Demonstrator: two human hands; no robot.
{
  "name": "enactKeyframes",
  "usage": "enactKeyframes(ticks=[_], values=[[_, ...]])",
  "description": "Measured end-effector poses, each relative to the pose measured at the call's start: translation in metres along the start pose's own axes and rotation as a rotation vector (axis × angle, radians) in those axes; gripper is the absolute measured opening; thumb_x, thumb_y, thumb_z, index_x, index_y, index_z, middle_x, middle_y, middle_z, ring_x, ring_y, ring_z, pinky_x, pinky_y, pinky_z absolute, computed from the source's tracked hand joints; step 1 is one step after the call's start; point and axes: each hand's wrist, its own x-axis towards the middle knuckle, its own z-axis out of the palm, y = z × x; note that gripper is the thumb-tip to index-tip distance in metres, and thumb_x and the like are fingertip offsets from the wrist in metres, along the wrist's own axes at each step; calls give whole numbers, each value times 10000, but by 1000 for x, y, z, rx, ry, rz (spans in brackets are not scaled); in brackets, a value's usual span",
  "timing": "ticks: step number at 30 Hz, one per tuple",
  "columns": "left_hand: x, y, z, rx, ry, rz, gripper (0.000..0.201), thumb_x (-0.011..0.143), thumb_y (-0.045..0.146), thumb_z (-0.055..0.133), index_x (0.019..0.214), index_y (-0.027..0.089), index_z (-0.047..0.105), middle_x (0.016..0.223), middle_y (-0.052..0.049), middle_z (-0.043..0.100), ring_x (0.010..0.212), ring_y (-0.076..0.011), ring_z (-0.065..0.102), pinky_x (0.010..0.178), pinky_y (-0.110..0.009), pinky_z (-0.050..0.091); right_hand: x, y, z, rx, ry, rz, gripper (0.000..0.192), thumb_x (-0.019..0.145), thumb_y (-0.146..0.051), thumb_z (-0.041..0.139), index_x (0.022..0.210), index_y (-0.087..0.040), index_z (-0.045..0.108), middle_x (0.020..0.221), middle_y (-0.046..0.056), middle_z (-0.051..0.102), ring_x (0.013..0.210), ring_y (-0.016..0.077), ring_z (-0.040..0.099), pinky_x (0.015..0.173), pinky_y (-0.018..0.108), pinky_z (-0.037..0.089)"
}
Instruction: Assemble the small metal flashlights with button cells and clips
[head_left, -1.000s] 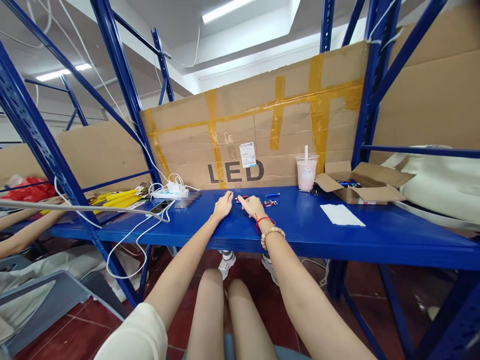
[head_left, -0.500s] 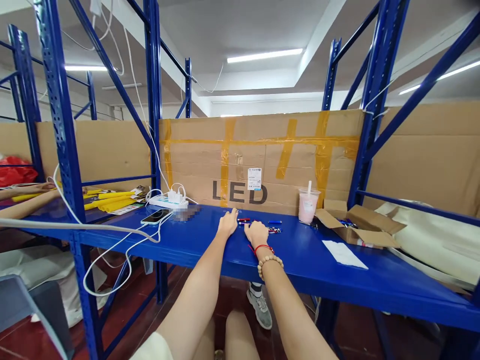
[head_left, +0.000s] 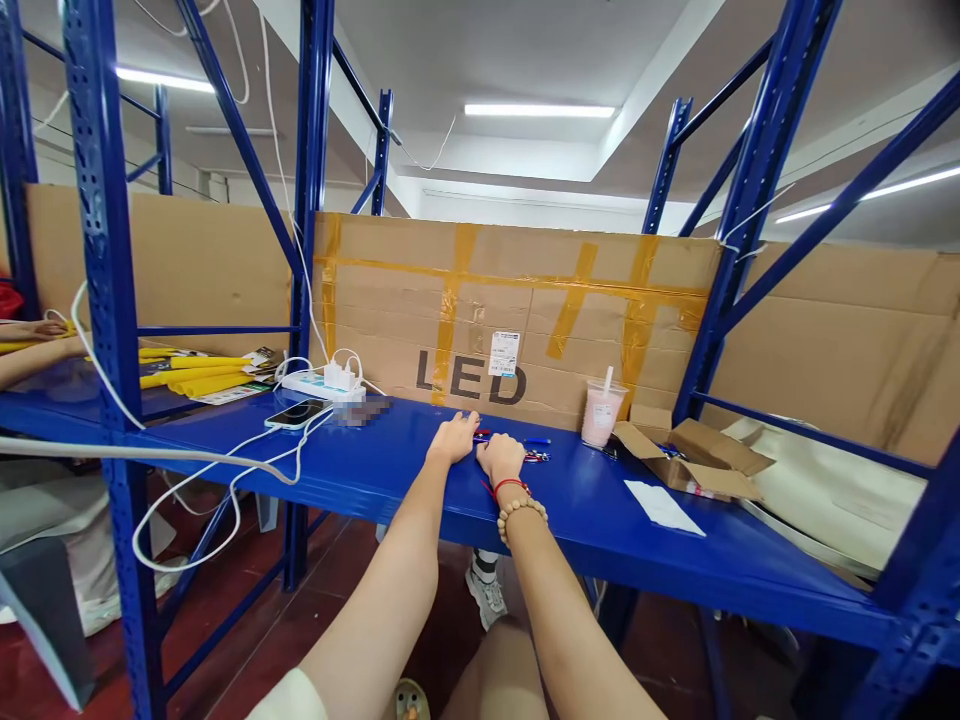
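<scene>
My left hand (head_left: 452,438) is on the blue tabletop, its fingers bent together beside a small red-and-blue stick-like piece (head_left: 482,436). Close by on the right, my right hand (head_left: 501,457) is curled, with a red string and a beaded bracelet (head_left: 523,508) at the wrist. What either hand grips is hidden behind the fingers. Just past the right hand lie a slim blue pen-like stick (head_left: 538,441) and several small red, white and blue pieces (head_left: 538,457), too small to name.
A pink drink cup (head_left: 602,415) stands near an open cardboard box (head_left: 697,465) and a white paper (head_left: 664,507). Left are a phone (head_left: 298,414), a power strip (head_left: 315,386), loose white cables and yellow packets (head_left: 210,376). Another person's arm (head_left: 37,360) shows far left.
The view has shifted a little and tilted. My left hand stays close to the small pieces, and my right hand has come slightly nearer to it.
</scene>
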Motion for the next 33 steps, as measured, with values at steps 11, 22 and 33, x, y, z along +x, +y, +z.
enactKeyframes(ticks=[11,22,33], values=[[3,1,5,74,-30,88,332,898,318,442,1168,125,466,1077,-100,524,1025,-222,499,831,-409,436,-1,-2,-2,-32,-12,-36,275,882,-331,471,951,-86,576,959,77,589,884,151,566,804,342,458],[4,4,7,139,5,80,383,880,340,468,1200,131,444,1135,-112,491,1088,-253,448,880,-451,387,1,-1,-3,-52,-11,-74,275,879,-327,478,963,-83,572,972,83,583,892,154,562,806,343,456],[3,2,7,181,37,114,355,908,335,408,1198,133,441,1125,-114,490,1073,-243,450,885,-441,370,9,3,-2,-68,-14,-128,269,878,-313,484,977,-77,569,972,85,583,895,156,566,806,345,463]])
